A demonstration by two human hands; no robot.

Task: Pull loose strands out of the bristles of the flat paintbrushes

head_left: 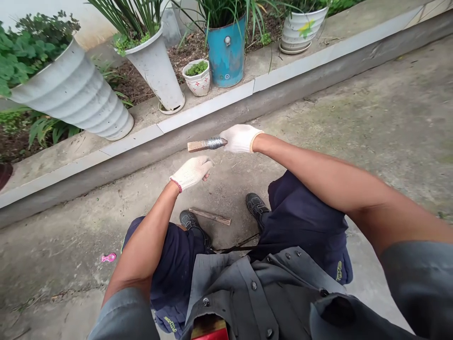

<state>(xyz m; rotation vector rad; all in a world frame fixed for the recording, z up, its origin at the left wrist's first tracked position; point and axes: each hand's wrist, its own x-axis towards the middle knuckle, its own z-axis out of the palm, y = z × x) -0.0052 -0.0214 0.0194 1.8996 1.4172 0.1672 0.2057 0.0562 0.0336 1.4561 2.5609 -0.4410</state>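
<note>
You are gripping a wooden stick point(198, 146) in your gloved right hand point(240, 138). Your fingers are closing around its right end, so the stick is pointing toward nine o'clock, roughly level, just above the middle of the view. A grey, shiny winding is covering the part nearest your glove.

Your gloved left hand point(192, 172) is hovering just below the stick, at about seven o'clock from it. Its fingertips are drawn together against the thumb, but whether they are pinching anything is too fine to tell.

A second stick point(210, 216) is lying on the concrete between your shoes point(257, 206), at six o'clock from your hands. A pink scrap point(108, 257) is lying well off at eight o'clock. A blue pot point(226, 52) is standing on the kerb point(219, 106) at twelve o'clock.
</note>
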